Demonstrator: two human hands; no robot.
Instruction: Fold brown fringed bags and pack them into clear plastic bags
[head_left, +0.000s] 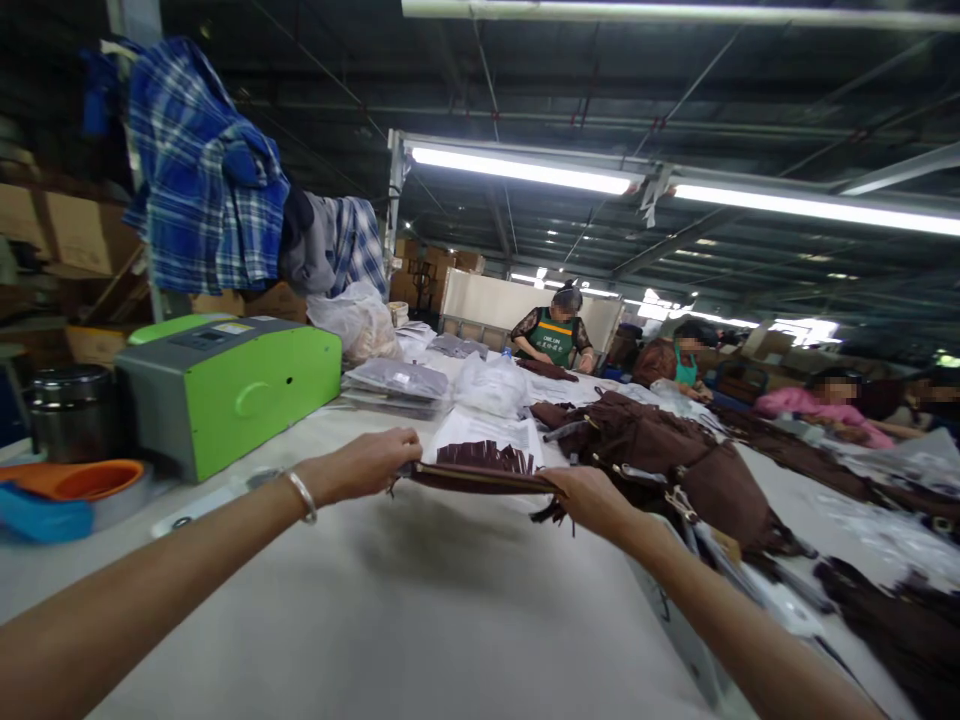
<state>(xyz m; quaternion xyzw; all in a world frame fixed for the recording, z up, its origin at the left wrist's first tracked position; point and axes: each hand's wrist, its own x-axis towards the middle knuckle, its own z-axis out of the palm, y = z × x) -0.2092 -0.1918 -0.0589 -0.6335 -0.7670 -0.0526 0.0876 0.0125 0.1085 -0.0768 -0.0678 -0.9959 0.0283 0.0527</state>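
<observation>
A dark brown fringed zip pouch [480,480] is stretched out above the pale tabletop, its zipped edge toward me and its fringe strips standing up behind. My left hand [379,460], with a silver bangle at the wrist, is closed on its left end. On the other end, my right hand [589,495] grips the corner, where a dark tassel hangs below. Beyond the pouch lie white paper sheets and a clear plastic bag bundle [491,385]. A heap of brown bags [652,450] with metal fittings lies to the right of my right hand.
On the left stand a green and grey machine [262,390], a metal canister [75,410] and an orange scoop [90,478]. Grey packed parcels [397,378] lie behind. Plaid shirts [210,180] hang above. Several co-workers, one in a green apron [555,338], sit along the tables.
</observation>
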